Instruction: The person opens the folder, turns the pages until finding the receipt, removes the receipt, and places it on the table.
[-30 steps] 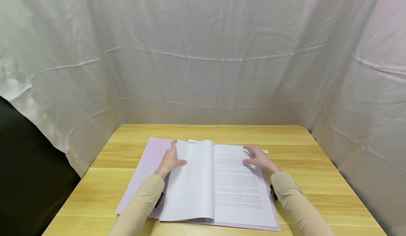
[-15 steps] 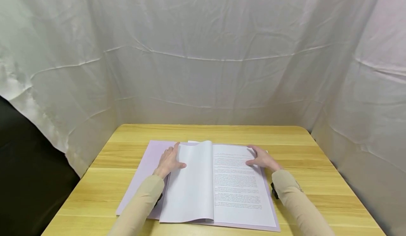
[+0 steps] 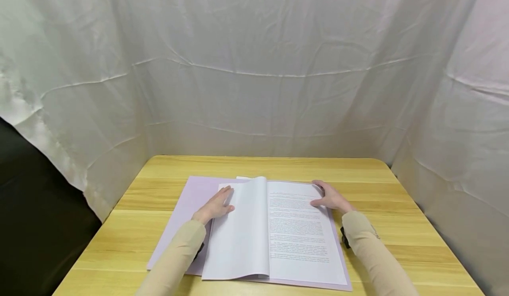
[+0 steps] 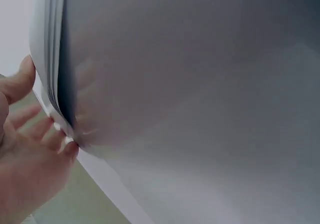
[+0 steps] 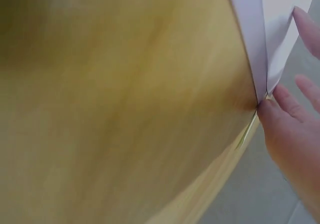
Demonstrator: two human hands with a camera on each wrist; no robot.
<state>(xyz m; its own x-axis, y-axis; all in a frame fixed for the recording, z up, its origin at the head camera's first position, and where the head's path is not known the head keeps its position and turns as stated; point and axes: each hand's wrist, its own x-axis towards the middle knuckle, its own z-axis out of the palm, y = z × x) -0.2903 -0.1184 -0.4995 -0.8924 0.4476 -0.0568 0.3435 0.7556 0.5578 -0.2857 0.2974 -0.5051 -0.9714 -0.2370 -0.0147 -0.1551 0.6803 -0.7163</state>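
A lavender folder [image 3: 195, 194] lies spread on the table, with a stack of printed sheets in it. Turned over to the left are blank-looking pages [image 3: 242, 234], bulging near the fold. On the right a printed page [image 3: 296, 229] faces up. My left hand [image 3: 216, 205] rests on the outer edge of the turned pages, fingers extended. The left wrist view shows its thumb and fingertips touching the layered page edges [image 4: 52, 48]. My right hand [image 3: 332, 197] rests at the upper right edge of the printed page, thumb and fingers spread; its fingertips touch the sheet and folder edge [image 5: 250, 38].
The wooden table [image 3: 397, 225] reaches past the folder on every side. A pale curtain [image 3: 254, 101] hangs behind and at both sides of it. A dark area [image 3: 36, 207] shows at the lower left. A paper corner [image 3: 241, 177] sticks out above the folder.
My left hand has slid from the upper left page edge rightward onto the turned pages, its fingers flatter. The right hand has shifted slightly outward to the right.
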